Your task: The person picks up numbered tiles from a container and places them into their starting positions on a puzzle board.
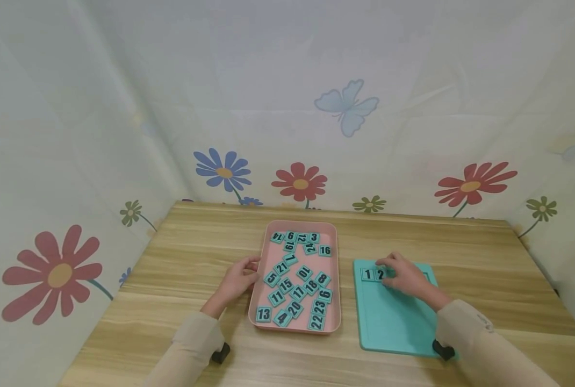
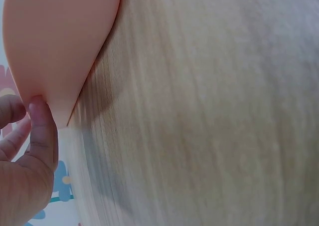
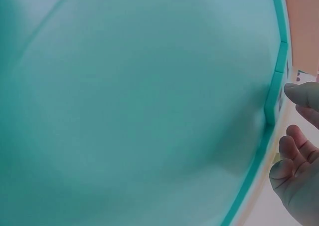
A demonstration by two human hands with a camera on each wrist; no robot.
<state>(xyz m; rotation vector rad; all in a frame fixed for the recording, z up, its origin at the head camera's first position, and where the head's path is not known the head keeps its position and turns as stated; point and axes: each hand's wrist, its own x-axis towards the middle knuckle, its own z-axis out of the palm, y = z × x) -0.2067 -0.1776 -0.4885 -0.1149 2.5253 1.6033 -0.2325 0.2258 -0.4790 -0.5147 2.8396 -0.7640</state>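
Observation:
A pink tray point(image 1: 298, 326) holds several teal number tiles point(image 1: 264, 314). At its left side my left hand point(image 1: 236, 279) touches the outer wall with the thumb point(image 2: 42, 121), the other fingers loosely bent near the rim. To the right lies a teal board point(image 1: 394, 322) with tile 1 point(image 1: 367, 274) and tile 2 point(image 1: 380, 274) side by side at its upper left corner. My right hand point(image 1: 405, 277) is over tile 2, with thumb and fingers spread around it. In the right wrist view the fingertips point(image 3: 282, 168) are bent and hold nothing visible.
The wooden table point(image 1: 191, 252) carries the tray and the board with a narrow gap between them. A flowered curtain point(image 1: 268, 123) hangs behind and on the left. Tiles in the tray lie at mixed angles, some close against one another.

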